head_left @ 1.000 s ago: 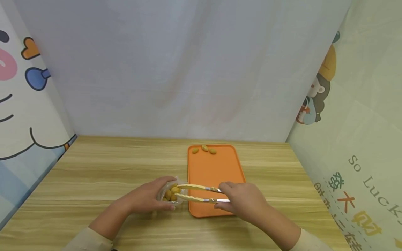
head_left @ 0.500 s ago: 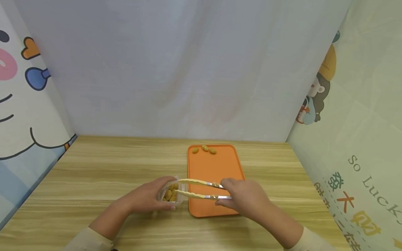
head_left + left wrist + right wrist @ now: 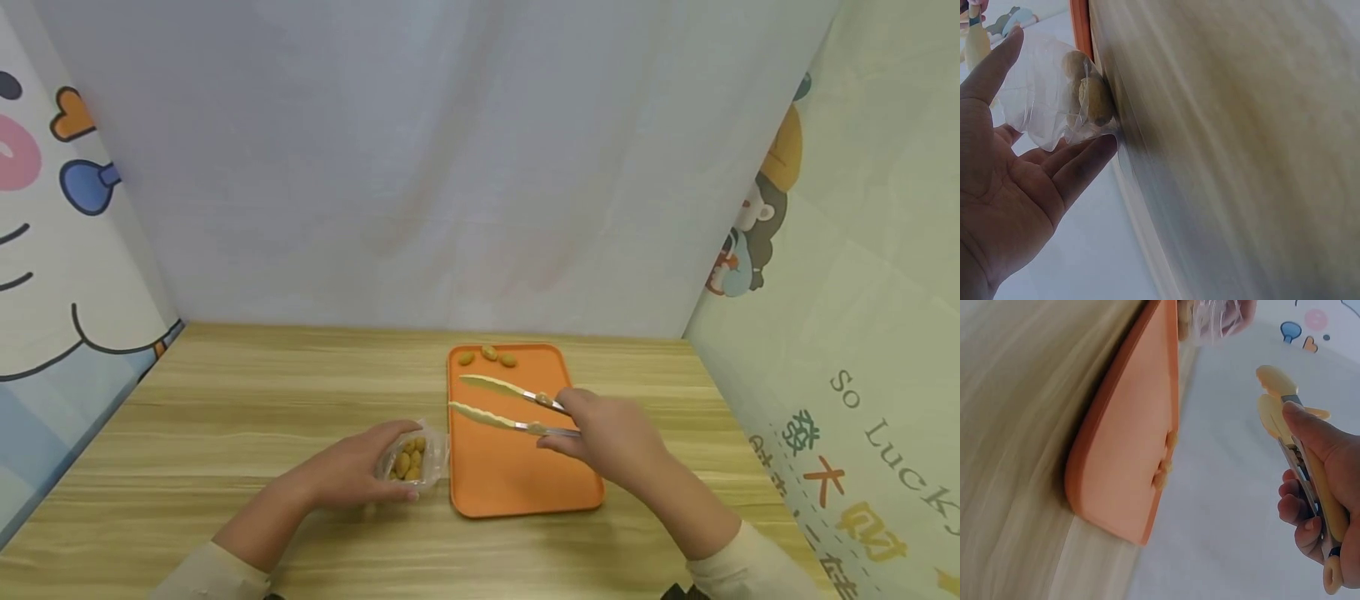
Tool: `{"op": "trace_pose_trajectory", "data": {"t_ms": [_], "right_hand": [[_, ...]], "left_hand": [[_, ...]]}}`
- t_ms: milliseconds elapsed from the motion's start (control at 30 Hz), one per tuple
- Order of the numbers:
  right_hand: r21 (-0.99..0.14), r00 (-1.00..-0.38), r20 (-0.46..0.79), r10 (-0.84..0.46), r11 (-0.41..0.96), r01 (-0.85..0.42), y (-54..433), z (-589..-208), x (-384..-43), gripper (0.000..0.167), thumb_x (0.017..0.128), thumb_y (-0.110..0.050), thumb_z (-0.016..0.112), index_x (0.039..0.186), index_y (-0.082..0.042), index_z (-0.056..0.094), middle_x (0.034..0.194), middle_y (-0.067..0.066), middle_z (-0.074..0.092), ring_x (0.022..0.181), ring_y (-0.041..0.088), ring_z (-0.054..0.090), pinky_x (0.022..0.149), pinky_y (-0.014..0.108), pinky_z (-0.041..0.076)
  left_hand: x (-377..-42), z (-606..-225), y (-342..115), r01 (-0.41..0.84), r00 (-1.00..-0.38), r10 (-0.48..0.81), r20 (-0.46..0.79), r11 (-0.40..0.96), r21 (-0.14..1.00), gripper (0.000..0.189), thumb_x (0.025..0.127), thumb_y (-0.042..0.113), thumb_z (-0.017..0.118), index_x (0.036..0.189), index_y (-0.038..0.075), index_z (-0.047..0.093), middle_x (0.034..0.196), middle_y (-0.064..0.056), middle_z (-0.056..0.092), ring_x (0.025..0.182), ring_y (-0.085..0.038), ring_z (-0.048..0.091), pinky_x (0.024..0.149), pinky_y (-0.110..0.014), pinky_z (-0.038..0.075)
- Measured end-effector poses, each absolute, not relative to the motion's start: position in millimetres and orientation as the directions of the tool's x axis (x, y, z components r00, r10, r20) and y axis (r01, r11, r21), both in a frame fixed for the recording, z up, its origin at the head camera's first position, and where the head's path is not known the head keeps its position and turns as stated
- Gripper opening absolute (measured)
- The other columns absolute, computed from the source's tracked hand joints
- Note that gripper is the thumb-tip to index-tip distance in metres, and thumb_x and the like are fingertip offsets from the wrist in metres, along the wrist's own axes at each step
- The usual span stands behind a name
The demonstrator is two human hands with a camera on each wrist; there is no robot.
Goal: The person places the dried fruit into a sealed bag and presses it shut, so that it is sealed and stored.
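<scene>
Printed backdrop, right of orange tray: three lines of text. Farthest from tray, grey lettering reads "So Luck", further mark cut at frame edge. Nearer tray, large characters "發大财" in green, red, yellow. Nearest tray, smaller row, only partly legible.

Orng tray, pale yel tongs, wood-grain tbl

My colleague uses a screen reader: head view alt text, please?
A right hand holds open tongs above an orange tray with three brownish pieces at its far end; a left hand holds a clear container of similar pieces beside it.
</scene>
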State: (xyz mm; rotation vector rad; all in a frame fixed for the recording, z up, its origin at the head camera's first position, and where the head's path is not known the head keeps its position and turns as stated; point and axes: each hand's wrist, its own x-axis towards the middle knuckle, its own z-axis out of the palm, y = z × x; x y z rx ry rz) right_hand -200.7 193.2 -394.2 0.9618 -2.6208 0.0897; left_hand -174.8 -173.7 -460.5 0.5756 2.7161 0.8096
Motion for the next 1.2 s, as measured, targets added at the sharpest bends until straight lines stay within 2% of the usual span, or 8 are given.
{"op": "trace_pose_trajectory", "data": {"t_ms": [167,300,467,700,833,1200], "right_hand": [[0.041,-0.756,0.332,-0.564,0.810,-0.586,204.3,-398.4,-214.9,0.050,0.077,-0.060,0.072,0.083,-0.016,0.048,0.061,-0.010,0.038,0.044,0.004,0.022,0.041,0.019,0.017],[-0.022,-0.817,0.290,-0.499,0.850,-0.527,211.7,-403.7,-224.8,0.049,0.078,-0.060,0.071,0.081,-0.017,0.048,0.058,-0.009,0.037,0.045,0.007,0.024,0.042,0.022,0.019],[-0.080,-0.860,0.254,-0.442,0.877,-0.474,218.1,-406.9,-232.2,0.049,0.079,-0.059,0.071,0.079,-0.016,0.047,0.057,-0.006,0.037,0.045,0.010,0.028,0.042,0.024,0.021],[-0.089,-0.890,0.223,-0.397,0.901,-0.424,223.8,-409.5,-241.5,0.052,0.079,-0.061,0.070,0.080,-0.013,0.050,0.057,-0.004,0.039,0.045,0.012,0.033,0.042,0.025,0.025],[-0.095,-0.899,0.208,-0.385,0.907,-0.410,226.9,-413.8,-248.3,0.052,0.079,-0.060,0.071,0.079,-0.014,0.048,0.058,-0.003,0.039,0.046,0.013,0.032,0.042,0.026,0.025],[-0.114,-0.936,0.098,-0.337,0.931,-0.347,230.9,-423.7,-264.0,0.056,0.080,-0.066,0.066,0.081,-0.013,0.048,0.060,-0.001,0.039,0.049,0.014,0.034,0.044,0.027,0.026]], "left_hand": [[-175.3,-460.5,-173.9,0.305,-0.889,0.442,-0.121,0.766,0.566,0.091,0.077,0.065,0.072,0.151,0.025,0.036,0.153,-0.002,0.041,0.138,-0.030,0.042,0.109,-0.055,0.037],[-175.2,-460.4,-173.5,0.305,-0.888,0.445,-0.117,0.761,0.573,0.091,0.077,0.064,0.073,0.151,0.024,0.037,0.152,-0.003,0.042,0.138,-0.031,0.042,0.110,-0.055,0.037],[-175.1,-460.5,-173.0,0.302,-0.889,0.442,-0.119,0.761,0.574,0.091,0.077,0.063,0.073,0.151,0.024,0.037,0.152,-0.003,0.042,0.138,-0.030,0.042,0.110,-0.055,0.037],[-175.1,-460.1,-172.0,0.281,-0.893,0.430,-0.136,0.767,0.577,0.091,0.077,0.063,0.074,0.151,0.026,0.036,0.153,0.000,0.040,0.139,-0.029,0.041,0.111,-0.054,0.036],[-176.2,-460.8,-172.0,0.277,-0.892,0.430,-0.141,0.766,0.580,0.091,0.077,0.063,0.073,0.151,0.026,0.036,0.153,-0.001,0.040,0.139,-0.029,0.041,0.111,-0.055,0.036],[-176.5,-461.9,-172.9,0.277,-0.893,0.428,-0.142,0.770,0.575,0.091,0.076,0.063,0.074,0.151,0.028,0.036,0.153,0.000,0.041,0.138,-0.028,0.042,0.110,-0.055,0.037]]}}
